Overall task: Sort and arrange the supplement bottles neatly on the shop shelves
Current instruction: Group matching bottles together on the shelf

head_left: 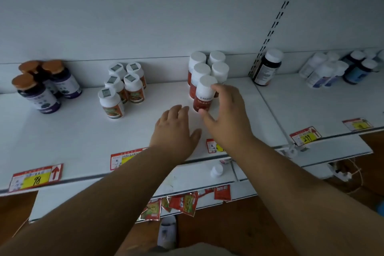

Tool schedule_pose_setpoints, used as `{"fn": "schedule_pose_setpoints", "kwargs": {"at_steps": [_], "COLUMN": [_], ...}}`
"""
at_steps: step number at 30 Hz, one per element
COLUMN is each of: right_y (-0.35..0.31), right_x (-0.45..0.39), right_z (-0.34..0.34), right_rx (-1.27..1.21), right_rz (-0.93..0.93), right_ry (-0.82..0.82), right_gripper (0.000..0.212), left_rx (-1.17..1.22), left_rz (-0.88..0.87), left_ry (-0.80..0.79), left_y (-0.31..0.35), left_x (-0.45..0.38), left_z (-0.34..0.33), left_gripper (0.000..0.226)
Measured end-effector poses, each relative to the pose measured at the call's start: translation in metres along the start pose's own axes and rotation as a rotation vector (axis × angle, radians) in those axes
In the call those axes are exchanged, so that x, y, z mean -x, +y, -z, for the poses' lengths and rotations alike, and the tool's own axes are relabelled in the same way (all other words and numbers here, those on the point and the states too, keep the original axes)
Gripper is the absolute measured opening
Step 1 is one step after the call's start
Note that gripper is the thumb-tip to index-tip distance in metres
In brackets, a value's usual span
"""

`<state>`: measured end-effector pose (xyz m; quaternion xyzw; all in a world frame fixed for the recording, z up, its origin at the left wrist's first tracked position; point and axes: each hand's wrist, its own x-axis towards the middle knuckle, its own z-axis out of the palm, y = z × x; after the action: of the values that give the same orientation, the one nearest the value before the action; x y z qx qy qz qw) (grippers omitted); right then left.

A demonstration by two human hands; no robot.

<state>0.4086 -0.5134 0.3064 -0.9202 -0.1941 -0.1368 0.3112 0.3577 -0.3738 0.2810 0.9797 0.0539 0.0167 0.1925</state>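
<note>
Several red-labelled supplement bottles with white caps [207, 68] stand in two rows at the middle of the white shelf [83, 131]. My right hand [227, 116] holds the front red bottle [202, 95], fingers on its right side and thumb at its base. Left of that bottle, my left hand [176, 131] rests flat on the shelf with relaxed fingers and holds nothing. Further left stand several white bottles with orange labels [121, 89] and a cluster of dark purple-labelled bottles with orange caps [43, 87].
A dark bottle with a white cap [268, 68] stands by the slotted upright [276, 18]. White bottles [324, 71] and blue bottles [359, 67] fill the right bay. Price tags [36, 177] line the front edge. On the lower shelf lie a small white bottle [217, 171] and red sachets [182, 203].
</note>
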Motion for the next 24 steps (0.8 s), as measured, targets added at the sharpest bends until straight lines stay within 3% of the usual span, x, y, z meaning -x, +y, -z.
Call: {"fn": "schedule_pose_setpoints", "kwargs": {"at_steps": [7, 13, 19, 24], "right_y": [-0.005, -0.015, -0.033, -0.032], "right_x": [0.048, 0.082, 0.117, 0.160], "right_z": [0.016, 0.043, 0.038, -0.018], "right_rx": [-0.093, -0.091, -0.082, -0.106], "right_rz": [0.067, -0.017, -0.265, -0.480], "right_ry": [-0.027, -0.038, 0.013, 0.127], "right_gripper": [0.055, 0.050, 0.030, 0.020], "left_rx": [-0.030, -0.035, 0.026, 0.042], "left_rz": [-0.031, -0.184, -0.482, -0.531], "left_ry": [0.058, 0.012, -0.101, -0.314], "left_y": [0.011, 0.016, -0.009, -0.054], "left_x": [0.077, 0.105, 0.109, 0.101], "left_z": [0.010, 0.012, 0.001, -0.039], "left_gripper": [0.066, 0.062, 0.053, 0.058]}}
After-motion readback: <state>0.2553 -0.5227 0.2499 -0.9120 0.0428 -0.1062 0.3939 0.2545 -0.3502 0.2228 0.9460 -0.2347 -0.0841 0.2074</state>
